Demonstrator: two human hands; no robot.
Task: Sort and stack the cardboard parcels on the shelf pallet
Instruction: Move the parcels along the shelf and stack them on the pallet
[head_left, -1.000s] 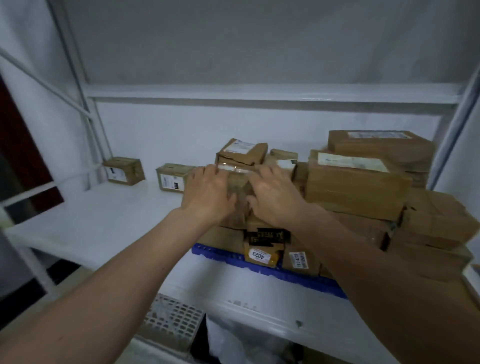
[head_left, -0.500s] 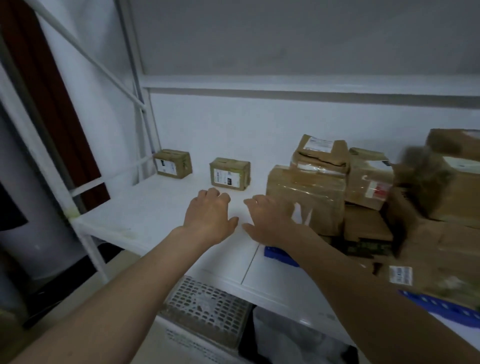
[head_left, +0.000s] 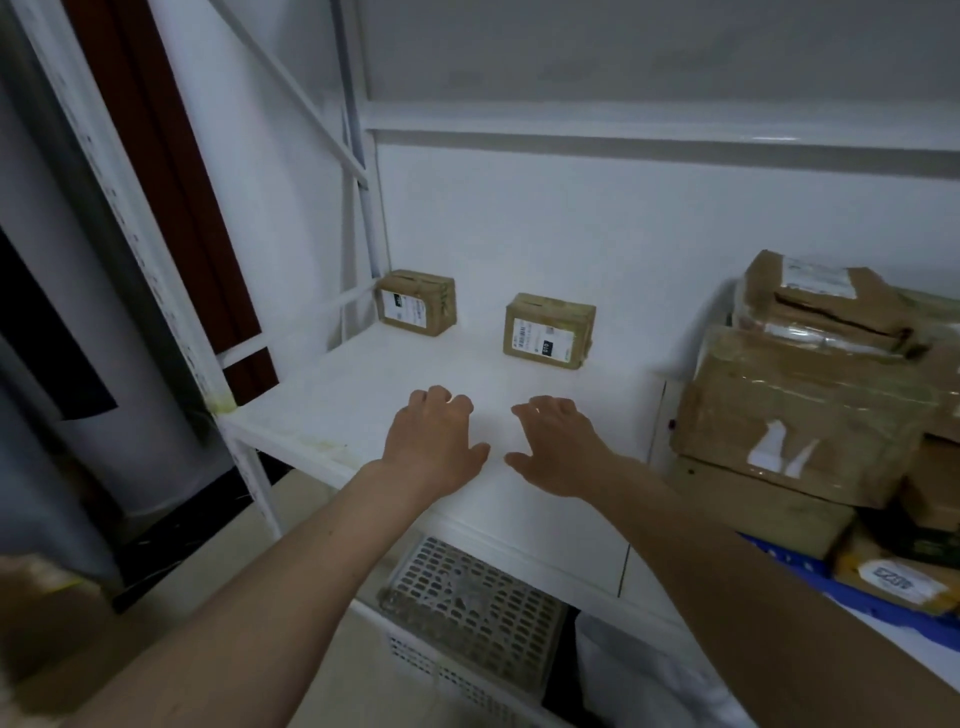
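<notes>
Both hands have left the parcel pile (head_left: 810, 415); left hand (head_left: 434, 447) and right hand (head_left: 553, 449) hover apart, empty, over white shelf (head_left: 337, 405). Next: reach nearer small parcel (head_left: 549, 331) (likely), gripping both sides squarely.

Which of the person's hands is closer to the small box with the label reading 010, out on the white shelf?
Right. The right hand hovers just in front of the labelled box, almost in line with it. The left hand is beside it, farther left of the box. Neither touches it.
</notes>
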